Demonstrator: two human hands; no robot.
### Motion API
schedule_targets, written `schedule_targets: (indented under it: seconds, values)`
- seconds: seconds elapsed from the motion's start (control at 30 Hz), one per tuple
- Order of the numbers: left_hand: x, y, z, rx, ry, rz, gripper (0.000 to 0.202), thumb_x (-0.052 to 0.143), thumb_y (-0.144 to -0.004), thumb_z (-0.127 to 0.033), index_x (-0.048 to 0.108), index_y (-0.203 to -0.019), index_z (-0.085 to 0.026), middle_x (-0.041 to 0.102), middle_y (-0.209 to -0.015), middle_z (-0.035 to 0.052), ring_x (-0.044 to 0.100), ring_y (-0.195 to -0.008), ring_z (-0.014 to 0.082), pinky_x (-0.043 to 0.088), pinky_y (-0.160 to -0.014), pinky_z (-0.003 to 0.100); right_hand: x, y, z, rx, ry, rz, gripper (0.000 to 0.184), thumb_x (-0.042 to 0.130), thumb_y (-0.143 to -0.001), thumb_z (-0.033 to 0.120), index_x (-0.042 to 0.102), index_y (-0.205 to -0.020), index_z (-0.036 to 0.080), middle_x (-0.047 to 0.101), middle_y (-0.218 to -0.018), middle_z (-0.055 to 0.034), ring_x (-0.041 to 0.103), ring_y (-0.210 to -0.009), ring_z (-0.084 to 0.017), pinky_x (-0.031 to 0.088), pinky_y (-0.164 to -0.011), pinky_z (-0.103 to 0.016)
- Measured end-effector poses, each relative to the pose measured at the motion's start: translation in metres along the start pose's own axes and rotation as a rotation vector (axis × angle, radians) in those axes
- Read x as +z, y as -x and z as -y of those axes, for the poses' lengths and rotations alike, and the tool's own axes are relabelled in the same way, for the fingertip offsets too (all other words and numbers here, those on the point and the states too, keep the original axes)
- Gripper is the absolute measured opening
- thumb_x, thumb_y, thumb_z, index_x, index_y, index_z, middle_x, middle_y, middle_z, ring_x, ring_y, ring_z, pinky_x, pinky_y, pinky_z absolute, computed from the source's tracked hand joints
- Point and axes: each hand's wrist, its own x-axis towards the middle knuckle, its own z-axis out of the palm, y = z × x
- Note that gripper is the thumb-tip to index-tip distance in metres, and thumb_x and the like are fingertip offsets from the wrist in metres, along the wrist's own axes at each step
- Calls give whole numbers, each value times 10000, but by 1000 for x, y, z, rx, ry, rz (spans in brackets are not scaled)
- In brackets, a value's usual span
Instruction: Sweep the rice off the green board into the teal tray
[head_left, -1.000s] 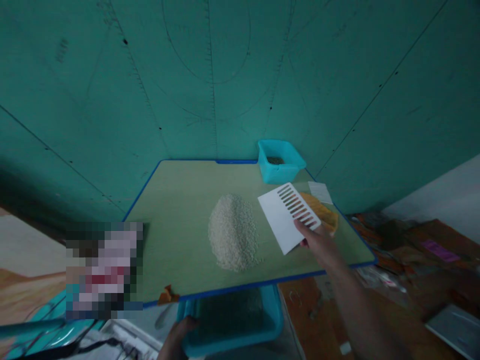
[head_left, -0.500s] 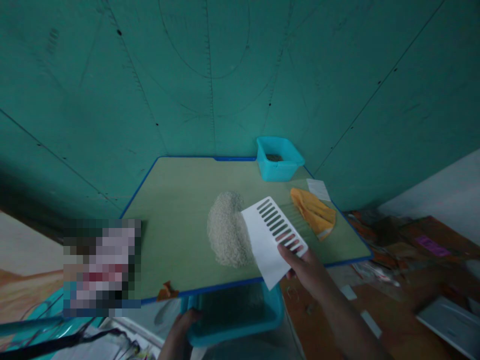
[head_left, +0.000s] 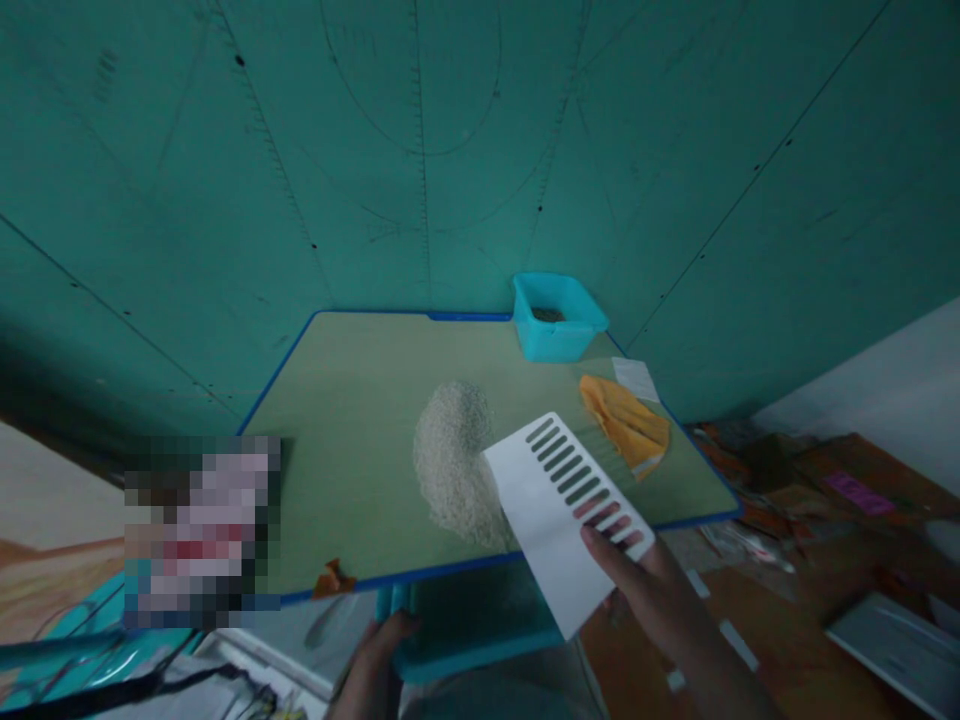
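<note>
My right hand [head_left: 637,580] grips a flat white plastic scraper [head_left: 540,520] with a row of slots along one side, the thumb lying on top. The scraper is tilted, its left edge against the right side of a heap of pale grains [head_left: 454,460] on the table. Its lower corner reaches past the table's front edge, over a teal basin [head_left: 480,650]. My left hand [head_left: 386,650] is closed on the basin's left rim, holding it just below that edge. The basin's far part is hidden under the table, and its right end behind the scraper.
The greenish table [head_left: 352,390] has a blue border and stands against a green wall [head_left: 420,200]. At its back right is a turquoise tub [head_left: 559,340] with dark contents. An orange cloth [head_left: 626,425] and white paper [head_left: 635,379] lie on the right. A blurred-out item covers the left edge.
The scraper has moved toward me and to the right, further over the basin. The heap's near end has spread to the front edge. The basin and my left hand have shifted slightly right.
</note>
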Motion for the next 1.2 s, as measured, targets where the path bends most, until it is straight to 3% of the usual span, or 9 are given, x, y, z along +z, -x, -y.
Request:
schedule_targets:
  seconds: [0.13, 0.27, 0.33, 0.5, 0.63, 0.77, 0.9, 1.1, 1.2]
  values:
    - [5, 3, -1, -132, 25, 26, 177, 704, -628, -280, 680, -801, -250, 752, -897, 14, 629, -1009, 318, 517, -772, 381, -23, -25, -13, -102, 37, -165, 261, 655, -725, 446, 653, -847, 215, 616, -745, -5, 570, -663, -157, 469, -609, -252]
    - [13, 11, -2, -114, 57, -37, 176, 714, -567, -287, 648, -729, -273, 748, -899, 4, 590, -1074, 330, 509, -770, 376, -45, -49, -38, -87, -30, -285, 325, 693, -673, 493, 659, -817, 204, 639, -735, -19, 576, -662, -179, 458, -578, -266]
    - [14, 12, -1, -104, 73, -22, 216, 704, -574, -279, 657, -784, -276, 750, -918, 7, 590, -1083, 326, 506, -792, 384, -51, -53, -47, -38, -118, -305, 373, 702, -646, 524, 651, -827, 202, 663, -752, -30, 602, -679, -203, 470, -568, -280]
    - [13, 8, 4, -176, 132, 26, 499, 688, -590, -204, 623, -1081, -261, 766, -873, 26, 658, -984, 333, 521, -794, 419, -51, -47, -52, 93, -111, -282, 406, 686, -656, 539, 637, -890, 211, 684, -753, -34, 630, -659, -222, 465, -506, -275]
    - [14, 4, 7, -228, 149, 74, 509, 703, -591, -222, 626, -1093, -256, 775, -839, 29, 684, -921, 351, 538, -744, 437, -43, -38, -46, 102, -34, -229, 391, 675, -665, 538, 636, -884, 217, 653, -702, -16, 593, -596, -199, 423, -450, -253]
    - [17, 6, 6, -226, 112, 33, 586, 706, -573, -233, 607, -1151, -259, 776, -868, 36, 692, -894, 357, 540, -710, 441, -33, -27, -41, 140, -66, -154, 356, 683, -661, 522, 613, -846, 226, 606, -635, 13, 547, -518, -166, 381, -406, -235]
    - [17, 8, 4, -207, 70, 10, 533, 686, -599, -248, 628, -1128, -238, 775, -858, 32, 687, -904, 344, 537, -714, 417, -28, -17, -37, 194, -63, -59, 365, 682, -643, 539, 603, -790, 215, 546, -531, 37, 494, -441, -137, 325, -365, -212]
    - [1, 2, 10, -136, 109, 28, 505, 682, -660, -233, 582, -1155, -232, 771, -904, 31, 669, -961, 301, 523, -782, 386, -32, -8, -32, 184, -31, 29, 347, 692, -635, 519, 655, -775, 203, 589, -596, 9, 514, -482, -139, 373, -416, -231]
    - [-2, 1, 11, -125, 121, 43, 439, 677, -663, -218, 619, -1097, -236, 769, -907, 22, 654, -992, 296, 522, -792, 378, -36, -2, -31, 163, -24, 72, 354, 689, -634, 536, 674, -756, 203, 660, -662, -28, 606, -609, -197, 471, -562, -301]
